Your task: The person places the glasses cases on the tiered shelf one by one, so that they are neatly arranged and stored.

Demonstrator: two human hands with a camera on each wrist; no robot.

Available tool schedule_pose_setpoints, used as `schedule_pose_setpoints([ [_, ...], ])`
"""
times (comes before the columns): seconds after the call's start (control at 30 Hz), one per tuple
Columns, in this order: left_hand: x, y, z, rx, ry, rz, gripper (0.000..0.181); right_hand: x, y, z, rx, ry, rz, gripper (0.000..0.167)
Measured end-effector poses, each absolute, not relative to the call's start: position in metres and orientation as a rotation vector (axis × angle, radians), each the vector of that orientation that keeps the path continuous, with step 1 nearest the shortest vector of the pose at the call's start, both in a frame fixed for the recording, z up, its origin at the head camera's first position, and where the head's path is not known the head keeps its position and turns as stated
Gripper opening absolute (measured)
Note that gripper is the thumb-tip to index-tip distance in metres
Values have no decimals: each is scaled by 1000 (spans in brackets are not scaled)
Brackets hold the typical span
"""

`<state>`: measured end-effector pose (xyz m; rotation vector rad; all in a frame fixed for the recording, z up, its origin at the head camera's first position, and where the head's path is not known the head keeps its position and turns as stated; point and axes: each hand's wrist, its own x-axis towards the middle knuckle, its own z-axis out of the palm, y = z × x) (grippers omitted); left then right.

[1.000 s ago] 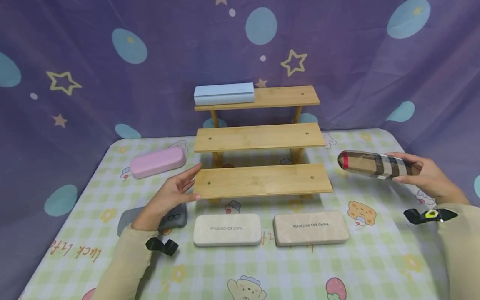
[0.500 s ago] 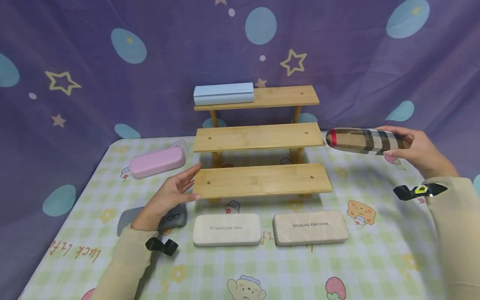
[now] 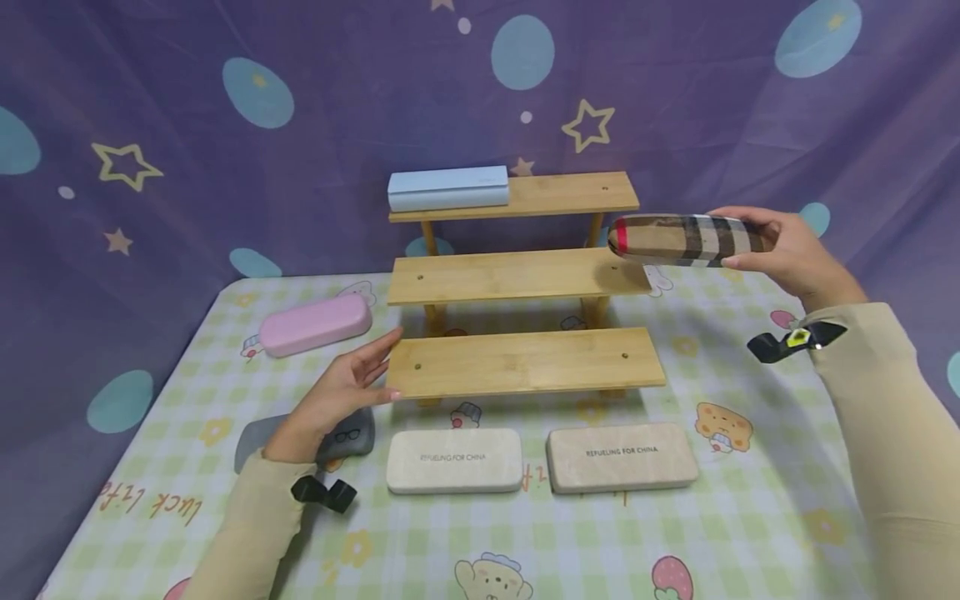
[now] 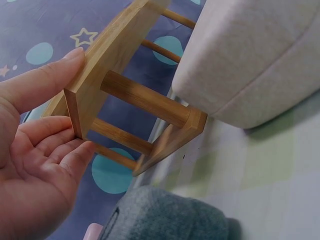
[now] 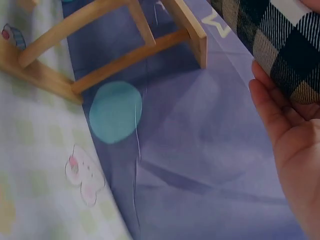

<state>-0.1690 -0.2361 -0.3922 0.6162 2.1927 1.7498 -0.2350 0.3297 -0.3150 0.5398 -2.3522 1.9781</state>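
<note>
My right hand [image 3: 802,254] grips one end of a plaid glasses case [image 3: 675,240], brown with black and white bands and a red stripe. Its far end hangs above the right end of the middle board of a three-tier wooden rack [image 3: 517,275]. In the right wrist view, the fingers lie under the checked case [image 5: 280,45]. My left hand [image 3: 341,396] holds the left end of the rack's lowest board. The left wrist view has the thumb on one edge of that board [image 4: 95,75] and the fingers at the other edge.
A light blue glasses case [image 3: 448,190] lies on the top board's left half. A pink case [image 3: 317,325] and a grey case [image 3: 360,431], partly behind my left wrist, are at left. A white case [image 3: 454,460] and a beige case [image 3: 622,457] lie before the rack.
My right hand has lifted the plaid glasses case and carried it left and away from me, from beside the rack to above its middle board. The left hand stays in place.
</note>
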Motion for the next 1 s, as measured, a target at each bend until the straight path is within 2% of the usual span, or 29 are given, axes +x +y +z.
schedule_pose_setpoints([
  [0.3, -168, -236, -394, 600, 2175, 1759, 83, -258, 304, -302, 552, -2244, 2147, 52],
  [0.63, -168, -235, -392, 602, 2165, 1759, 84, -278, 282, -293, 459, -2334, 2031, 55],
  [1.0, -169, -237, -392, 628, 2179, 1756, 83, -294, 260, -291, 482, -2118, 2274, 52],
])
